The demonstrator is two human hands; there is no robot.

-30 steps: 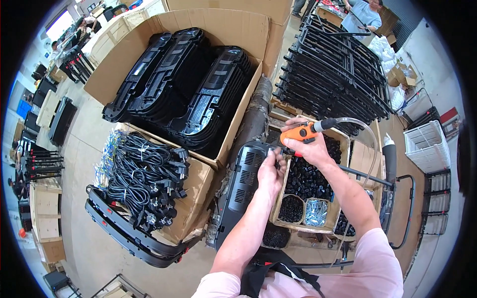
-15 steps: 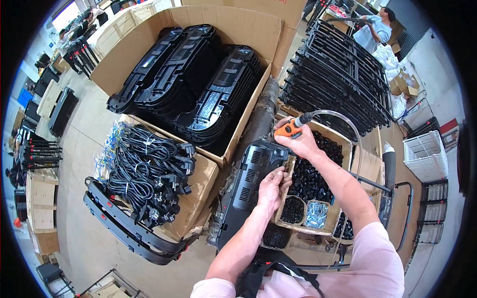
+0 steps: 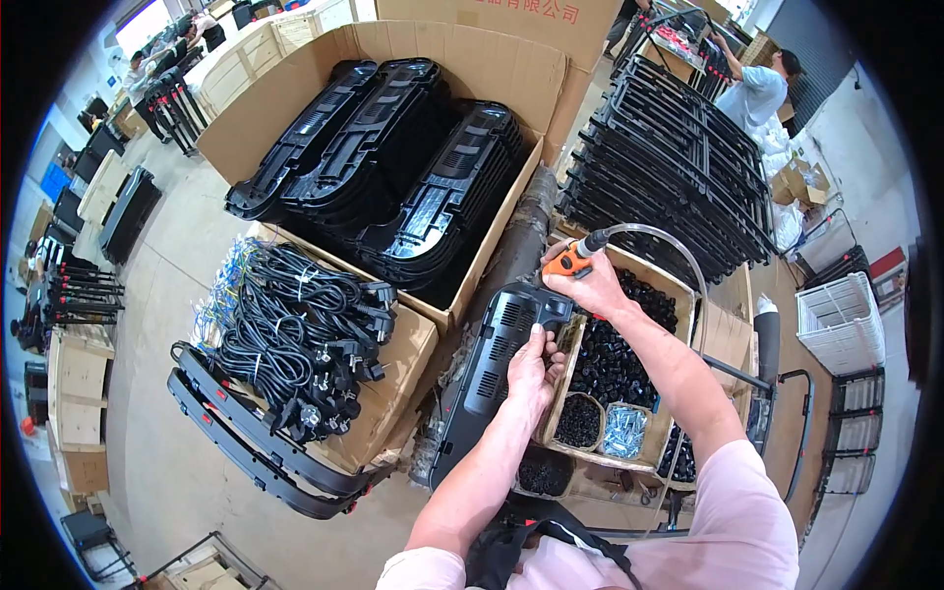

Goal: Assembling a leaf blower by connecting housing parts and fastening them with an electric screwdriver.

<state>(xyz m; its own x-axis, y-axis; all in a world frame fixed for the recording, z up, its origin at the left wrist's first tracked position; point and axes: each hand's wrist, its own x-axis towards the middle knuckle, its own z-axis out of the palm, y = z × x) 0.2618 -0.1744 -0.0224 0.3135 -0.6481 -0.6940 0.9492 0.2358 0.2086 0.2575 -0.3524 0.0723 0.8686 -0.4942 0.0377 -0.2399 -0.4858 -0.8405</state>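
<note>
My right hand [image 3: 590, 291] grips an orange pneumatic screwdriver [image 3: 570, 259] with a clear hose arching off to the right. Its tip points down at the top end of a long black vented plastic panel [image 3: 489, 369] lying in front of me. My left hand [image 3: 532, 376] rests on the right edge of that panel, fingers pinched at its side. Right of the panel sits a cardboard box of small black parts [image 3: 615, 354], with a round tub of black pieces [image 3: 578, 421] and a tub of silver screws [image 3: 623, 433].
A large carton of stacked black housings [image 3: 393, 187] stands ahead. A box of coiled black power cords [image 3: 295, 334] lies to the left, with curved black frames [image 3: 246, 442] below it. Stacked black metal racks [image 3: 678, 167] are at upper right, where another person [image 3: 752, 88] works.
My right hand with the screwdriver has come down and slightly left toward the panel's top end. My left hand has slid a little lower along the panel's right edge.
</note>
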